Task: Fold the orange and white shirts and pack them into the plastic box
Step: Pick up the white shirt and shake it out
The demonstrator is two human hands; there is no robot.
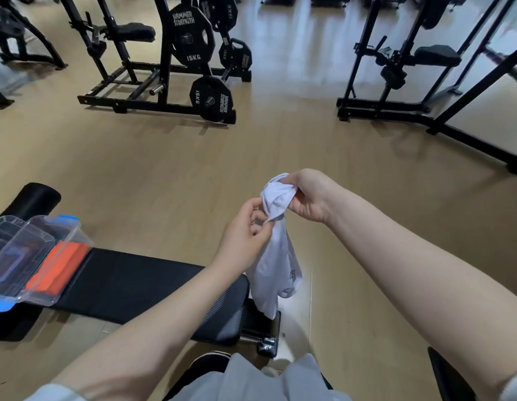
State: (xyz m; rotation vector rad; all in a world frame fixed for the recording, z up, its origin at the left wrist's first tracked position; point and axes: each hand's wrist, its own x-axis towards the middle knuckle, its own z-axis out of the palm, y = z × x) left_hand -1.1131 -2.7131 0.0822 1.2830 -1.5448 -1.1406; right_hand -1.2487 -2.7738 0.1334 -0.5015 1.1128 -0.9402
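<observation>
Pale grey cloth of the person's clothes (245,380) fills the bottom edge, and two bare forearms reach forward from it. Below them lies a black padded worktop (129,282), long and narrow, with a ribbed surface near its end and a metal foot. It stands on a light wooden floor (280,146), smooth and a little shiny. Farther back stand black steel gym machines; one rack (153,91) carries round black weight plates (192,39) marked 15KG.

Above the floor, just beyond the end of the worktop, hangs the white shirt (276,273), soft and crumpled. Its top is bunched in the right hand (310,198), whose fingers are curled round the cloth. The left hand (245,230), just below and beside it, pinches a twisted part of the same cloth between thumb and fingers. The rest of the shirt hangs down between the two arms, and a small dark print shows on it.

At the left end of the worktop, well apart from the hands, sits the plastic box (69,253), clear with blue clips. The orange shirt (60,269) lies folded flat inside it. A clear lid (19,250) rests tilted on the left part of the box.
</observation>
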